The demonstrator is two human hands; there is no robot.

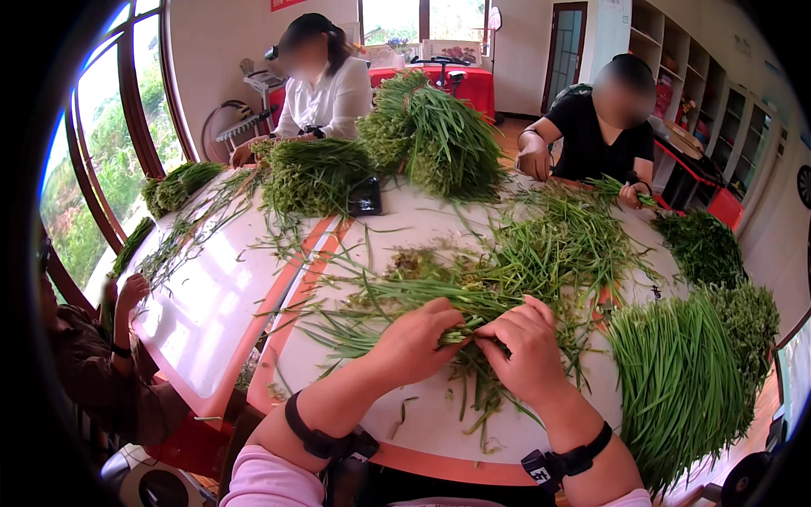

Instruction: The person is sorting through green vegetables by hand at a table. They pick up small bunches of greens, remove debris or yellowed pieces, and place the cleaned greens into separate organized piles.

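Note:
A small bundle of narrow-leaved green stalks (355,336), resembling garlic chives, lies in the grip of my left hand (415,342). The leaves trail to the left over the white tabletop, and the pale ends poke out past my fingers. At those ends, my right hand (526,348) pinches with thumb and forefinger; the small piece between them is mostly hidden. Just beyond both hands spreads a loose heap of the same greens (551,247). Torn leaf scraps (485,393) lie on the table beneath and between my wrists.
A thick stack of greens (681,374) fills the table's right edge. Tall tied bundles (437,139) and a wide pile (317,174) stand farther back, beside a black device (365,196). A gap (298,279) separates the two tabletops. Three other people sit around the table.

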